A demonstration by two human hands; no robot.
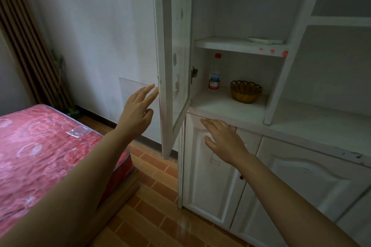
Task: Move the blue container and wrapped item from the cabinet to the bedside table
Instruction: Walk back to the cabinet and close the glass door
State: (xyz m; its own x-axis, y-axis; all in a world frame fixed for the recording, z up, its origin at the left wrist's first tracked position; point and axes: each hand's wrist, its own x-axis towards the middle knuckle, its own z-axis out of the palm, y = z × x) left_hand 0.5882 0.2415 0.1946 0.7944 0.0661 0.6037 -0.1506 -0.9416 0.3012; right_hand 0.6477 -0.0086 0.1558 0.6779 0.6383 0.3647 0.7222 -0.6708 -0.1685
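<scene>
head view is showing the opening step, as i read it. the left hand (136, 110), fingers straight and holding nothing, is lying at the edge of the open cabinet door (172, 46) at nine o'clock. the right hand (222, 140), also flat and empty, is hovering below the cabinet (216, 104) shelf at five o'clock. inside are sitting one red-capped bottle (214, 76), one wicker basket (246, 91) at its three o'clock, and one flat white item (265, 40) above. no blue container or wrapped item is showing plainly, so the next move is calling for searching.
</scene>
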